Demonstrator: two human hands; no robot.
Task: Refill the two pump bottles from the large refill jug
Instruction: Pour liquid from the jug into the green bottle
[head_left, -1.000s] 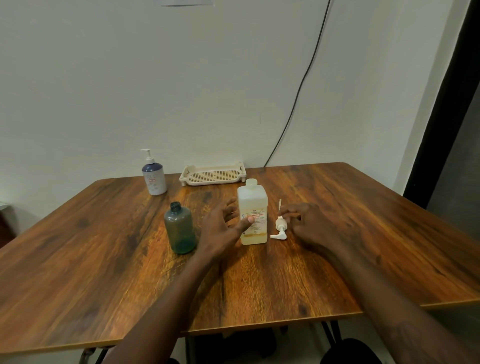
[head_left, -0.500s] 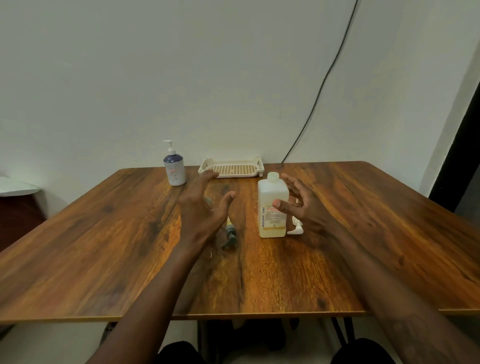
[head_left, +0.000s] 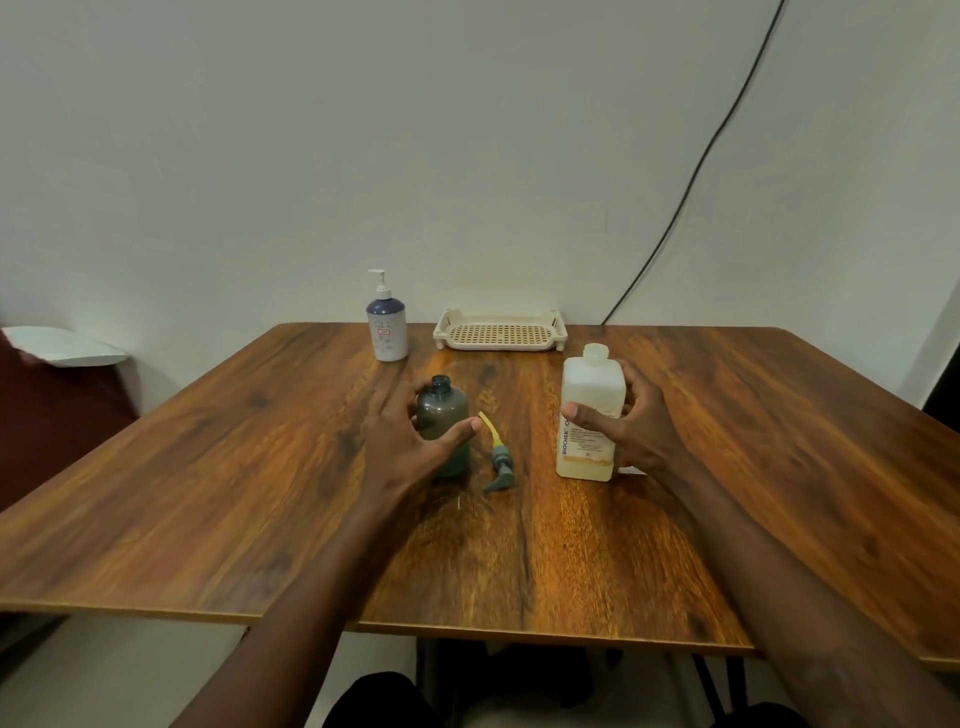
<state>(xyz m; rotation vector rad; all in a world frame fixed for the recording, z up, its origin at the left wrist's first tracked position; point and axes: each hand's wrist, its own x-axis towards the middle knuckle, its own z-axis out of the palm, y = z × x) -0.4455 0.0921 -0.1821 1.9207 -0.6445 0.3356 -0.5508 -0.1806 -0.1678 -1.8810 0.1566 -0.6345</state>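
The refill jug (head_left: 589, 415) stands right of centre on the table (head_left: 208, 467), the right hand (head_left: 641, 434) wrapped round it — thumb on the label. To its left the left hand (head_left: 400, 441) clasps the open-necked grey-green bottle (head_left: 441, 405); a loose pump (head_left: 500, 462) lies between them. A white pump bottle (head_left: 387, 327) and tray (head_left: 500, 332) sit at the far edge.

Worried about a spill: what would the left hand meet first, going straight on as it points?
The left hand would meet the uncapped dark bottle first; it may already touch it.

Left hand (head_left: 400, 441) round uncapped green bottle (head_left: 444, 411), right hand (head_left: 644, 431) gripping refill jug (head_left: 592, 384), pump (head_left: 501, 461) lying between
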